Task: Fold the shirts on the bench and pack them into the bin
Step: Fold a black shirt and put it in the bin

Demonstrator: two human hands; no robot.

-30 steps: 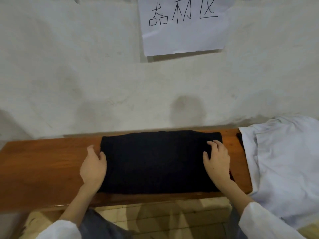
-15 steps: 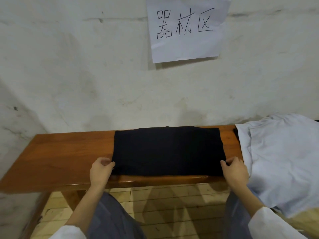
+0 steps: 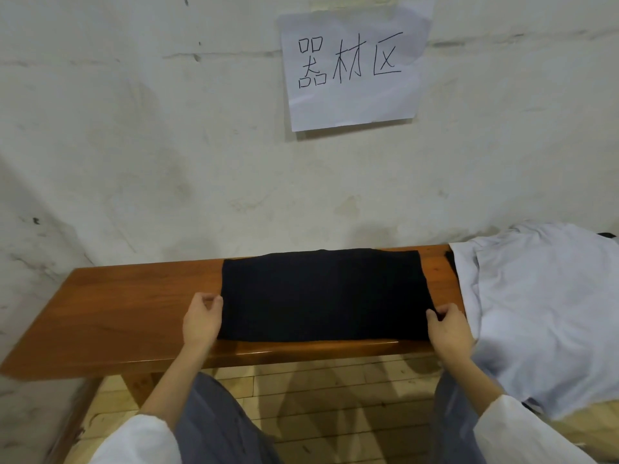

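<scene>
Head view: the black shirt (image 3: pixel 325 296), folded into a flat rectangle, lies in the middle of the wooden surface (image 3: pixel 117 303), its near edge close to the front rim. The left hand (image 3: pixel 201 319) curls its fingers (image 3: pixel 205 298) at the shirt's near left corner and the right hand (image 3: pixel 449 326) does so at the near right corner, each seemingly pinching the dark cloth, though the grip itself is hard to make out. Just beside the right hand a white shirt (image 3: pixel 542 313) lies rumpled over the surface's right end, and a paper sign (image 3: pixel 355 68) hangs on the wall behind
</scene>
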